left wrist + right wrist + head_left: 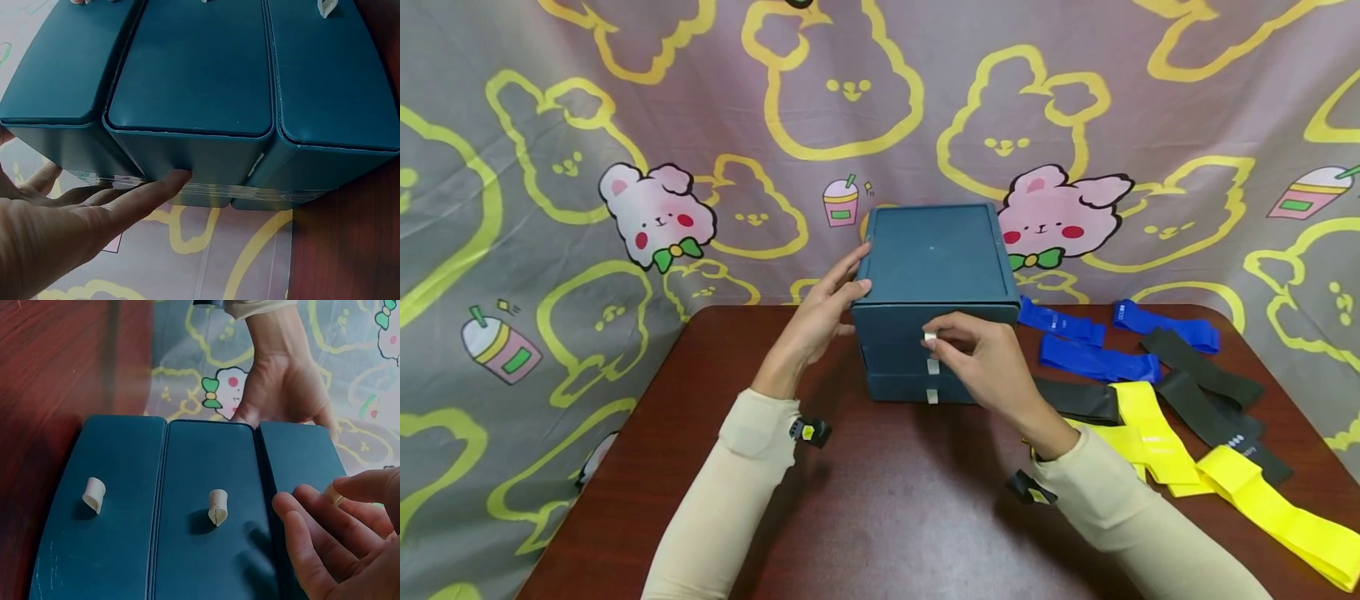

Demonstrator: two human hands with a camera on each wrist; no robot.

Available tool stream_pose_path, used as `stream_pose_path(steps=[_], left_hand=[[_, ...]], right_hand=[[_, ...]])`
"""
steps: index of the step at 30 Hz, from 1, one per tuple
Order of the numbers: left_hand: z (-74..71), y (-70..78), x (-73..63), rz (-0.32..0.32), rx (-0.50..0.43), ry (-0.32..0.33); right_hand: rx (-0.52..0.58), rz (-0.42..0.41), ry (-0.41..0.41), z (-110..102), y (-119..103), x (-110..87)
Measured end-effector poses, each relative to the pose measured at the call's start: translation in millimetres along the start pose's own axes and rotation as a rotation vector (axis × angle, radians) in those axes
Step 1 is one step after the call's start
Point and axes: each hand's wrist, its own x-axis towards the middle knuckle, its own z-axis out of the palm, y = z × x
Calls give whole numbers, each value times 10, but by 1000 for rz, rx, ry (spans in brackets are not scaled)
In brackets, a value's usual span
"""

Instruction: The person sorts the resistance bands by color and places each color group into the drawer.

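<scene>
A dark teal drawer box (934, 254) with three stacked drawers stands near the back of the table. Each drawer front carries a small cream pull tab. My right hand (988, 354) pinches the top drawer's tab (335, 496) between thumb and fingers. Below it, the middle tab (218, 506) and the bottom tab (94, 494) are untouched. My left hand (820, 321) rests against the box's left side, thumb and fingers spread near its upper edge. In the left wrist view, clear tape (212, 190) runs across that side. The drawers' insides are hidden.
Flat bands lie on the table to the right of the box: blue bands (1097, 358), black bands (1202, 400) and yellow bands (1157, 433), some overlapping. A patterned curtain (715, 125) hangs close behind the box.
</scene>
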Motion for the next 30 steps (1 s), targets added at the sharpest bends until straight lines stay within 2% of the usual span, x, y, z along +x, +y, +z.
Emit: stream_pose_path(steps=[16,23,30], left_hand=[[-19,3,-3,-3,42,-1],[3,1,-2,-1,23,13],[20,-5,11,5,61,43]], right_hand=[[-12,-40,-23,-6,-140,-313],[-2,-17,-32,9,-248,-490],[4,-3,-57,4,-356,-628]])
